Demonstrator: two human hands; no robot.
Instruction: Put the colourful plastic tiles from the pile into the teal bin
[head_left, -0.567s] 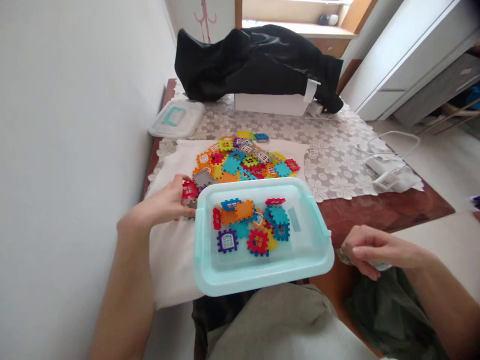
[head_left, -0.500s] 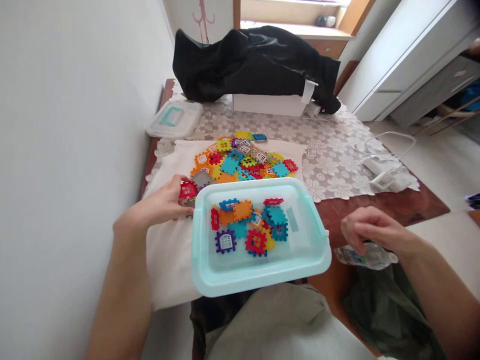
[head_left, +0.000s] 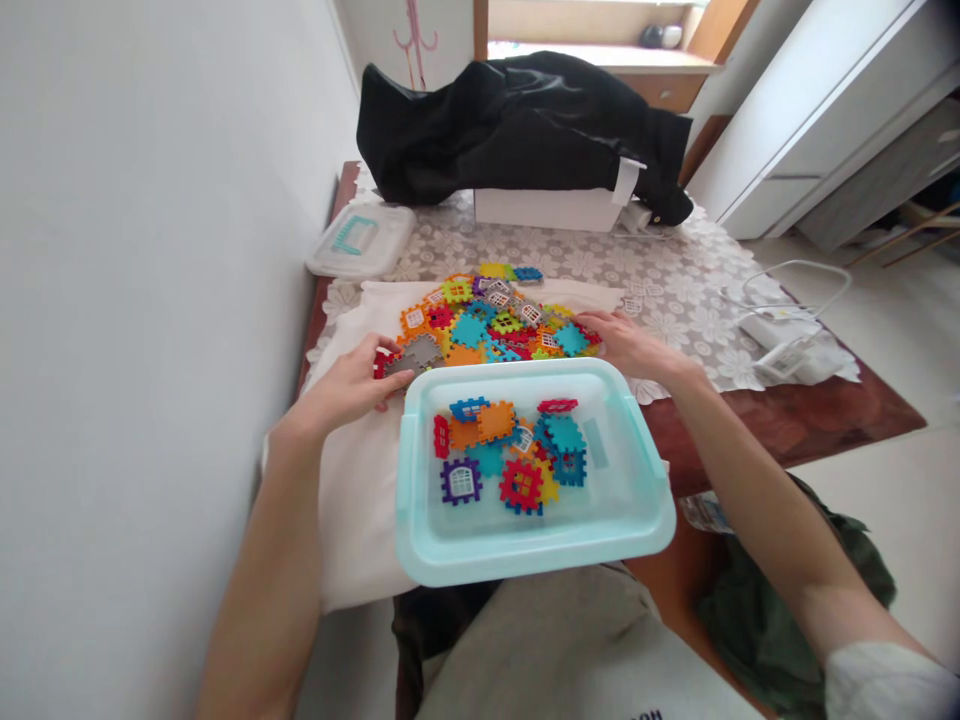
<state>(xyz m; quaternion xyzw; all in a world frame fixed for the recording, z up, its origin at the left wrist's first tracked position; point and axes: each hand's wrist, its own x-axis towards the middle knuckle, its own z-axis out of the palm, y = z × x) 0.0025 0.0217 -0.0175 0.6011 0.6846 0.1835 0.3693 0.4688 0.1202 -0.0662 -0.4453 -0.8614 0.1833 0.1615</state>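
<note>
Since a moment ago, the right hand (head_left: pixel 626 345) has come up from the lap to the pile of toy tiles (head_left: pixel 491 320); its fingers lie loose on the pile's right edge. Under the pile, a white cloth (head_left: pixel 352 480) covers the lacy table (head_left: pixel 675 290). Nearer, a see-through tub (head_left: pixel 536 540) with a mint rim holds bumpy plastic tiles. Left hand (head_left: pixel 352 385) pinches a red tile (head_left: pixel 384 362).
</note>
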